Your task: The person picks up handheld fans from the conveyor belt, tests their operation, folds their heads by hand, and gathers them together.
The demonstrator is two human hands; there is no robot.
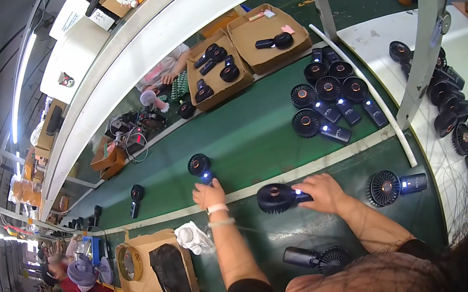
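My left hand (pixel 210 195) is closed round the lower handle of a dark handheld fan (pixel 199 164), which is over the green belt with a small light lit on its handle. Closer to me, my right hand (pixel 324 194) grips the handle of a second dark handheld fan (pixel 275 197), its head pointing left and a light lit near my fingers. To the right of that hand lies another fan (pixel 384 187), also lit. One more fan (pixel 332 258) rests near the lower edge, partly hidden by hair and my head.
Several lit fans (pixel 328 88) are grouped on the belt (pixel 244 135) at far right. Cardboard boxes (pixel 273 63) with fans stand beyond, beside a co-worker's hand (pixel 169 77). More fans lie on a white table (pixel 436 205). A white cloth (pixel 194 238) and open carton (pixel 191 289) are left.
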